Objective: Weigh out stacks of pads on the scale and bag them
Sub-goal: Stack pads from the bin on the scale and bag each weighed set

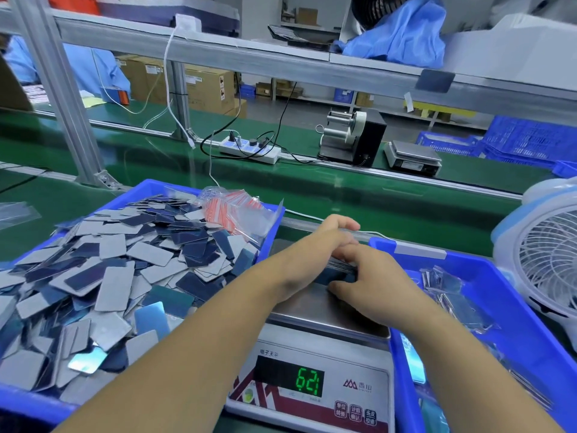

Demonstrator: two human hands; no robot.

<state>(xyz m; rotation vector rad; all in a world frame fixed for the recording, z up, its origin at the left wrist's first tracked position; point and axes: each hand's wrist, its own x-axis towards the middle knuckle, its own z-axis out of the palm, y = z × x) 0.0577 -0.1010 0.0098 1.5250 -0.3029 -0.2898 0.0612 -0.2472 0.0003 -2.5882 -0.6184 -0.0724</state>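
Both hands meet at twelve o'clock over the scale: left hand and right hand curl around a stack of pads, mostly hidden by fingers. Display reads 621; any decimal point is unclear.

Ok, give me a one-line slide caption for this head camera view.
Both hands grip a stack of pads on the scale, between two blue bins.
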